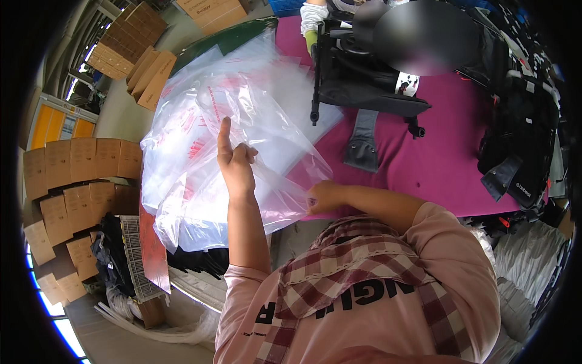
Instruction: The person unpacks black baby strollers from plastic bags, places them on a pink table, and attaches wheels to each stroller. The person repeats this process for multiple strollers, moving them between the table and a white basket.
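A stack of clear plastic bags (182,127) with red print covers the left half of the table. Over this stack my left hand (235,161) points away from me, index finger stretched out and the other fingers partly curled. The uppermost clear bag (273,130) lies loose and wrinkled around that hand. Beside it on the right, my right hand (325,197) is closed on the near corner of the same bag, near the table's front edge. The bag is pulled taut toward that grip.
A black stroller frame (370,91) stands on the magenta tabletop (424,164), beside a dark grey strap (362,142). Another person's white sleeve (313,17) shows behind it. Black stroller parts (521,133) lie at right. Cardboard boxes (82,161) are stacked at left.
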`<action>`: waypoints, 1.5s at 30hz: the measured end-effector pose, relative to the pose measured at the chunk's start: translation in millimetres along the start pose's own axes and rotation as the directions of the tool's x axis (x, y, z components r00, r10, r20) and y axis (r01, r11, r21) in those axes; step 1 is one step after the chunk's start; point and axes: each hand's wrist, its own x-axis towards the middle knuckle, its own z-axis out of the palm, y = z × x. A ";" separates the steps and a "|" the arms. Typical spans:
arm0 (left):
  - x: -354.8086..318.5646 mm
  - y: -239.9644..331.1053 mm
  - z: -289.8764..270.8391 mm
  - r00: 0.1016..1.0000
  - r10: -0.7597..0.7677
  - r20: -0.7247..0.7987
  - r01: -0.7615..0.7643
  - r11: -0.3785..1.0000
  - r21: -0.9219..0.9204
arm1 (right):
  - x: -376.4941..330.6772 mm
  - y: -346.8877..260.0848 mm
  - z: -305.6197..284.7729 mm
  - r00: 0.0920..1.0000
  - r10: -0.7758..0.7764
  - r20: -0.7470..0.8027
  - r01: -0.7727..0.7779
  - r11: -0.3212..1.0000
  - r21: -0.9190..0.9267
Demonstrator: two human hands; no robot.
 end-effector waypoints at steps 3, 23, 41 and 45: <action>16.4 -13.6 37.4 0.999 -0.014 0.052 0.014 1.000 0.010 | -9.1 51.8 -6.1 0.994 0.107 -0.027 -0.108 0.994 -0.035; 146.8 -57.1 281.4 0.980 -0.133 0.144 0.092 0.960 0.265 | -239.5 251.9 -231.3 0.691 0.385 -0.612 0.503 0.352 0.790; 294.6 -115.4 319.0 0.910 -0.377 0.173 0.377 0.925 0.033 | -157.6 291.7 -95.4 0.856 0.479 -0.195 0.124 0.176 0.977; 270.3 -95.2 337.1 0.907 -0.349 0.236 0.329 0.937 0.118 | -111.6 390.2 -86.9 0.664 0.498 -0.559 0.067 0.704 0.707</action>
